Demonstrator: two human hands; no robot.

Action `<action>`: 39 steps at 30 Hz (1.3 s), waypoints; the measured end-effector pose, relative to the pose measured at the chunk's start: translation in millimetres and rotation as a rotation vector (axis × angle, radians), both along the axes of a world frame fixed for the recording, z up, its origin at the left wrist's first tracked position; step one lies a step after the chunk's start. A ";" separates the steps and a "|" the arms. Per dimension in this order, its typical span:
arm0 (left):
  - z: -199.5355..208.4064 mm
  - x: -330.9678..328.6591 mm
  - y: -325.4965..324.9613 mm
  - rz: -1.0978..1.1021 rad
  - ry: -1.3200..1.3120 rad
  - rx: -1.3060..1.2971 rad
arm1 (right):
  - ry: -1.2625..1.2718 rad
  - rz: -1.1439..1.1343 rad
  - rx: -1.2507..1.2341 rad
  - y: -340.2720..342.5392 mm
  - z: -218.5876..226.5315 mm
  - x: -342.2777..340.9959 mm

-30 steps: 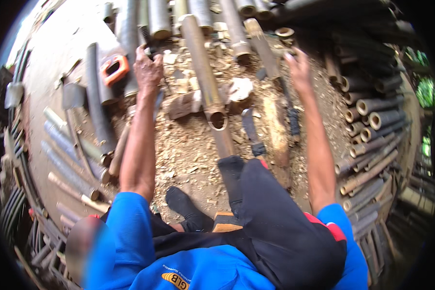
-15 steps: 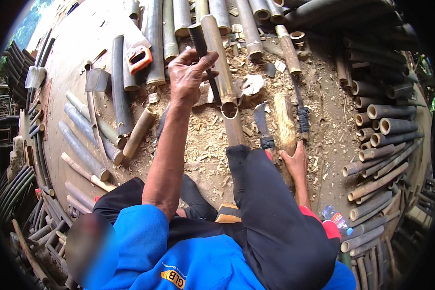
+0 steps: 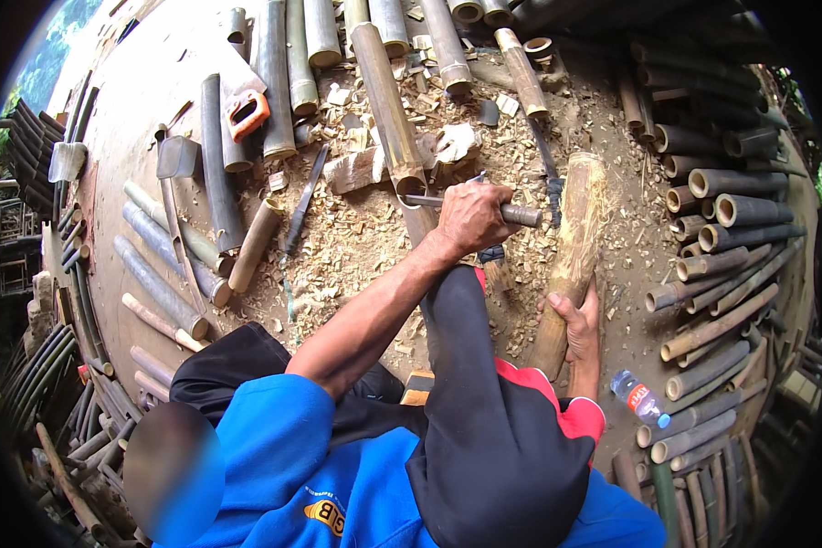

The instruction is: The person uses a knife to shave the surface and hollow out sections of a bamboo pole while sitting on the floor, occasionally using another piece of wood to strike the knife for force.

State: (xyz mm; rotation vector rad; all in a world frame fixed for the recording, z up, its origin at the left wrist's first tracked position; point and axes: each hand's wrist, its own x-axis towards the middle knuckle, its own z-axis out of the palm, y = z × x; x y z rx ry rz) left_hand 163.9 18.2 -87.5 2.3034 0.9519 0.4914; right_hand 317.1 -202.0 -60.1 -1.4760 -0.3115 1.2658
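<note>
Lying crosswise in the left grip (image 3: 477, 217), a chisel-like tool (image 3: 523, 216) is seen in the head view: its handle is pointed to the right of this grip, its narrow blade to the left, toward the bamboo tube (image 3: 388, 119) near the cut opening. Whether the tube is touched by the blade cannot be told. The tube's long axis is directed forward and slightly left from the left grip, which is the nearer one. This grip is curled firmly around the tool; its forearm (image 3: 374, 297) is stretched diagonally from lower left. Farther right, a wooden club (image 3: 574, 233) is clasped at its lower part by the right grip (image 3: 575, 321), its thick end directed forward.
</note>
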 end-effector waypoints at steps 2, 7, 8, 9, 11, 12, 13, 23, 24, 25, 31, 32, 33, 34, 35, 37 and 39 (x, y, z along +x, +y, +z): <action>-8.6 1.3 -3.1 0.014 0.084 0.029 | -0.008 -0.026 -0.007 -7.3 2.6 -0.9; -20.0 2.8 9.0 0.099 0.056 0.034 | -0.089 -0.054 0.093 4.9 34.9 1.2; -16.4 3.5 11.5 0.116 0.055 0.019 | -0.095 -0.046 0.092 12.7 49.3 5.9; -16.5 -0.7 16.0 0.142 0.020 0.055 | -0.228 -0.103 0.174 22.5 63.8 7.4; -7.3 1.4 18.1 0.170 0.012 0.018 | -0.379 -0.166 0.242 32.1 71.4 6.3; -4.6 -1.9 19.1 0.177 0.009 0.021 | -0.455 -0.223 0.245 40.7 67.7 -1.6; -1.1 0.0 19.3 0.198 -0.032 0.024 | -0.543 -0.287 0.248 48.0 64.1 -3.3; -2.9 -36.8 17.6 0.239 -0.286 0.072 | -0.695 0.010 0.271 77.5 141.3 -8.5; 6.0 -24.6 11.4 0.233 -0.327 0.051 | -0.731 0.074 0.228 81.7 130.6 -21.5; 10.5 -18.5 8.8 0.235 -0.382 0.017 | -0.757 0.148 0.190 89.3 117.9 -37.1; -1.8 -56.8 55.0 0.148 -0.349 -0.252 | -0.744 0.537 0.149 115.0 108.8 -58.4; 8.0 -49.7 78.9 0.168 -0.265 -0.177 | -0.581 0.432 0.213 113.7 106.1 -51.5; 25.0 -35.2 99.7 0.142 -0.259 -0.443 | -0.672 0.386 0.211 108.3 106.0 -38.5; 32.3 -23.4 118.1 0.035 -0.249 -0.527 | -0.603 0.292 0.192 107.2 118.2 -38.9; 34.2 -16.6 127.1 -0.034 -0.171 -0.604 | -0.571 0.262 0.197 105.7 116.8 -34.4; 23.1 -11.7 137.0 -0.136 -0.059 -0.619 | -0.532 0.237 0.204 106.9 112.0 -19.7; 10.5 -8.4 139.6 -0.194 0.037 -0.599 | -0.568 0.190 0.218 110.6 111.7 -4.6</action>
